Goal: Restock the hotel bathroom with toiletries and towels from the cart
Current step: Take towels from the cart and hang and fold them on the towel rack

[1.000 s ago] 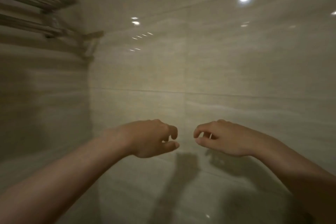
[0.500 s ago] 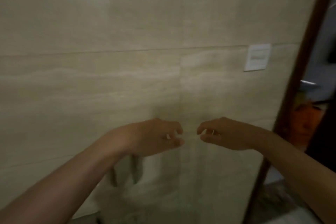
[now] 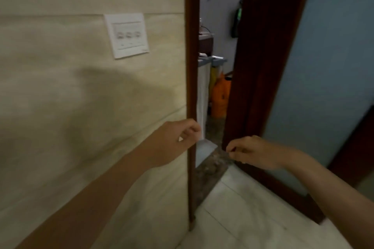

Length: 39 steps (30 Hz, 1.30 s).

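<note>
Straight ahead of both grips, a narrow doorway gap between dark wood door frame (image 3: 190, 46) and dark wood door (image 3: 263, 56), standing ajar. Out front: left grip (image 3: 178, 141) released, fingers loosely curled, nothing in it, overlapping the frame's edge. Just to its right and a touch lower, right grip (image 3: 255, 151), likewise released, fingers slack and curled, holding nothing, in front of the door's lower edge. Near each other, not touching.

Above and beyond the left grip, through the gap: cart (image 3: 214, 60), only a sliver showing, grey top rim, white bag (image 3: 203, 91) hanging down its side toward the left grip's knuckles. Right of that bag, above the right grip, orange bag (image 3: 221, 95) with something yellow behind it.

Up and left of the left grip, white switch plate (image 3: 126, 35) with three rockers on beige tiled wall (image 3: 60, 97). Right of the right grip, frosted bluish panel (image 3: 334, 66) set in the door. Below both grips, speckled stone threshold (image 3: 210, 168), then pale floor (image 3: 253, 218) closer in. Far above the grips, through the gap, dark thing (image 3: 235, 20) hanging on a grey wall, too blurred to name
</note>
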Each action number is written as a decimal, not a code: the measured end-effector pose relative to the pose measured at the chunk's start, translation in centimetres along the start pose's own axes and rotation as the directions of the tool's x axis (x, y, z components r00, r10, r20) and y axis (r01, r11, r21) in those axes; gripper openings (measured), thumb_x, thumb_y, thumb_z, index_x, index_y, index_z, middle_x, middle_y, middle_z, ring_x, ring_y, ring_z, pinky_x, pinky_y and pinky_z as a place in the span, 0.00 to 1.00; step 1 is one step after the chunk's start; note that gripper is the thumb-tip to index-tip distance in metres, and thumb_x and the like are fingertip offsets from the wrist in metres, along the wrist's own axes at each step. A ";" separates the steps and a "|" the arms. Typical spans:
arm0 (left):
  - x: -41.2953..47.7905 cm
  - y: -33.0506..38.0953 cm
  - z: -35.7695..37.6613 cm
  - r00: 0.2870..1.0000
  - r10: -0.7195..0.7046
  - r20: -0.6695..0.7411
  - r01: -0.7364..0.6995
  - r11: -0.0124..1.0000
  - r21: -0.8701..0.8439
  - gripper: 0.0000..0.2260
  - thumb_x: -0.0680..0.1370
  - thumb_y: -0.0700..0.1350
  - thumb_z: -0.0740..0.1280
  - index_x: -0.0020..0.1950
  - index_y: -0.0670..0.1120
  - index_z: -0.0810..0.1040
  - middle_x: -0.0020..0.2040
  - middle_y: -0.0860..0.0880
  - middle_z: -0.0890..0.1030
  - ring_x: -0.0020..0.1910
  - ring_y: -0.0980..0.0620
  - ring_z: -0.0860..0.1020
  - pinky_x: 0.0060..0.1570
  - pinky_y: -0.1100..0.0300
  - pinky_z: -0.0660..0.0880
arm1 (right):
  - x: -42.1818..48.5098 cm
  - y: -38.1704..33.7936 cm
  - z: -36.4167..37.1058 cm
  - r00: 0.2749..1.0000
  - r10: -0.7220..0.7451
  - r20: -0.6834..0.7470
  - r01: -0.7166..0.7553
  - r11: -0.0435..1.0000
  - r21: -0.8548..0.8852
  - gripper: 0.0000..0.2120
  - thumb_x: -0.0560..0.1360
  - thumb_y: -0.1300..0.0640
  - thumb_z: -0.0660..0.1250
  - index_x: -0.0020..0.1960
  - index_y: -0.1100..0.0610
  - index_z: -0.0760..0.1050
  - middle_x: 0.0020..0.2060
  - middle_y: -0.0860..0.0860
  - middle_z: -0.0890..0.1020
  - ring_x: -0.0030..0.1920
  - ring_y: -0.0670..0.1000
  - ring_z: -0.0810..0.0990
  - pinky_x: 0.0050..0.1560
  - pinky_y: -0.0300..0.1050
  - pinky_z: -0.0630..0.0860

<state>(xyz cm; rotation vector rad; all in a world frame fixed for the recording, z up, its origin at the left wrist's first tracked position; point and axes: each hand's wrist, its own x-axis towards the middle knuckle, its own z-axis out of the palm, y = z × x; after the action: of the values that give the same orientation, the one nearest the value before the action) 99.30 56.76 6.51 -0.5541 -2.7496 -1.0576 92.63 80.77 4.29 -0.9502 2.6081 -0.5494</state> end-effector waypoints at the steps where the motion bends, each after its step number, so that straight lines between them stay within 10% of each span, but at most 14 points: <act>1: 1.2 -0.1 0.7 0.999 0.014 0.030 -0.013 1.000 -0.023 0.07 0.77 0.54 0.60 0.50 0.56 0.75 0.42 0.64 0.78 0.44 0.69 0.76 0.41 0.74 0.71 | -0.2 1.2 -0.3 0.999 0.038 -0.008 -0.038 0.999 0.014 0.08 0.78 0.50 0.60 0.50 0.50 0.77 0.36 0.42 0.77 0.35 0.37 0.75 0.40 0.35 0.71; 15: 14.2 -7.7 9.3 0.889 -0.009 0.459 0.016 1.000 -0.013 0.11 0.79 0.54 0.60 0.56 0.51 0.76 0.51 0.55 0.80 0.51 0.60 0.77 0.55 0.53 0.75 | 3.1 11.0 -2.6 0.928 0.353 -0.116 -0.335 0.930 0.150 0.10 0.78 0.53 0.59 0.56 0.52 0.76 0.47 0.54 0.82 0.48 0.52 0.81 0.54 0.50 0.76; 24: 25.6 -9.0 12.0 0.896 0.037 0.442 0.003 0.996 -0.088 0.10 0.79 0.52 0.59 0.59 0.53 0.75 0.53 0.57 0.77 0.52 0.65 0.73 0.46 0.72 0.69 | 7.3 19.9 -3.8 0.892 0.431 -0.140 -0.375 0.875 0.305 0.07 0.78 0.54 0.59 0.53 0.50 0.75 0.42 0.49 0.81 0.33 0.41 0.80 0.49 0.46 0.77; 39: 47.8 -13.1 16.7 0.903 -0.255 0.346 0.291 0.955 -0.056 0.11 0.78 0.56 0.59 0.57 0.55 0.75 0.53 0.57 0.76 0.52 0.61 0.75 0.49 0.64 0.73 | 24.4 39.0 -16.1 0.981 0.193 -0.018 -0.173 0.912 0.373 0.08 0.78 0.55 0.61 0.46 0.43 0.75 0.38 0.46 0.82 0.39 0.49 0.83 0.47 0.48 0.78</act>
<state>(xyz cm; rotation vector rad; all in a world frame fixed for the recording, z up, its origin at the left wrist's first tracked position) 50.17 72.68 -1.53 -0.3992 -3.1570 -1.2839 46.89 96.09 -3.04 -0.5694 2.4753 -0.9843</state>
